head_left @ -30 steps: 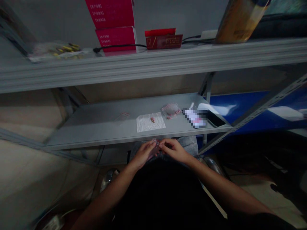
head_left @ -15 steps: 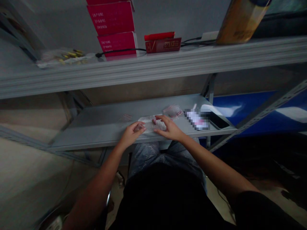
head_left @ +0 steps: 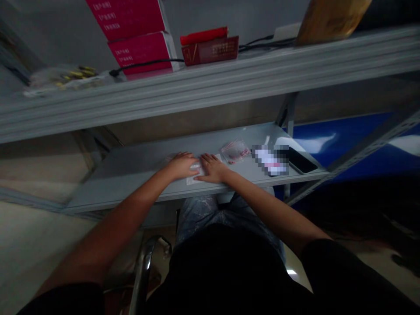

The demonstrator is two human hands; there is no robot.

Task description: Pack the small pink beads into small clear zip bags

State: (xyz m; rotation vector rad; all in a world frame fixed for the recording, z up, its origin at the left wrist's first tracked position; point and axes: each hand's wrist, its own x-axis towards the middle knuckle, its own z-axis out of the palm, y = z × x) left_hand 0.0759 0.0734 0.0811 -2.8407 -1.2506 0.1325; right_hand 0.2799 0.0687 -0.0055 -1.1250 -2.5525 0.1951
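My left hand (head_left: 181,166) and my right hand (head_left: 212,169) lie flat, side by side, on a white paper sheet (head_left: 193,180) on the grey metal shelf (head_left: 124,175). The fingers of both hands are spread and point toward each other. The hands cover most of the sheet, and I cannot tell whether it is folded. The small pink items on it are hidden. To the right of my right hand lies a small clear plastic bag with pink contents (head_left: 235,152).
A black smartphone (head_left: 299,159) and a pixelated object (head_left: 269,161) lie at the shelf's right end. On the shelf above stand red boxes (head_left: 139,50), with a black cable and a bag of yellow items. A chrome chair frame (head_left: 144,271) is below.
Both hands have moved from above my lap onto the white sheet and now press flat on it, covering the pink items. The view has tilted slightly.
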